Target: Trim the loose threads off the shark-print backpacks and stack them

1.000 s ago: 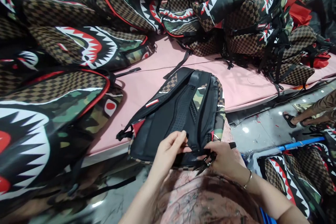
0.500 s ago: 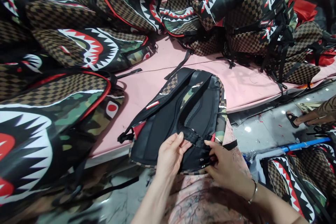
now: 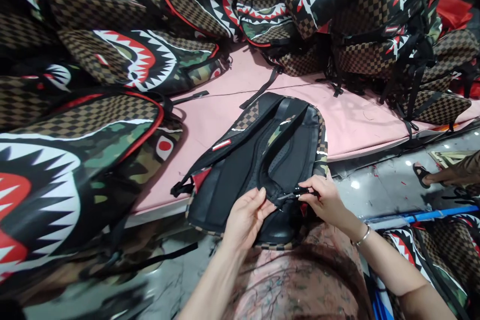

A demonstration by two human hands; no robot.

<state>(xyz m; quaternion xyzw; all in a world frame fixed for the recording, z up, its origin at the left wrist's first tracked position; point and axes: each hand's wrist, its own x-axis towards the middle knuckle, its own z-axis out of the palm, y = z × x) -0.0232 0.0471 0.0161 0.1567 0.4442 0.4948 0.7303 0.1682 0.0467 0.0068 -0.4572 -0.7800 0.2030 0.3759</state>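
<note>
A black backpack (image 3: 232,180) with camouflage and checkered trim lies back-side up, half on the pink table (image 3: 352,120), half on my lap. My left hand (image 3: 245,217) pinches the lower end of its right shoulder strap (image 3: 272,160). My right hand (image 3: 324,197) holds small black snips (image 3: 296,192), blades pointing left at the strap end between my two hands. A bracelet circles my right wrist.
Piles of shark-mouth backpacks (image 3: 123,62) crowd the table's left and back sides, and one large backpack (image 3: 56,180) lies close at my left. More bags (image 3: 423,255) lie on the grey floor at right. Another person's sandalled foot (image 3: 423,174) stands at far right.
My right hand rose from the backpack's bottom edge to the strap end, bringing the snips up beside my left fingers. The left hand stayed on the strap. The view shifted slightly.
</note>
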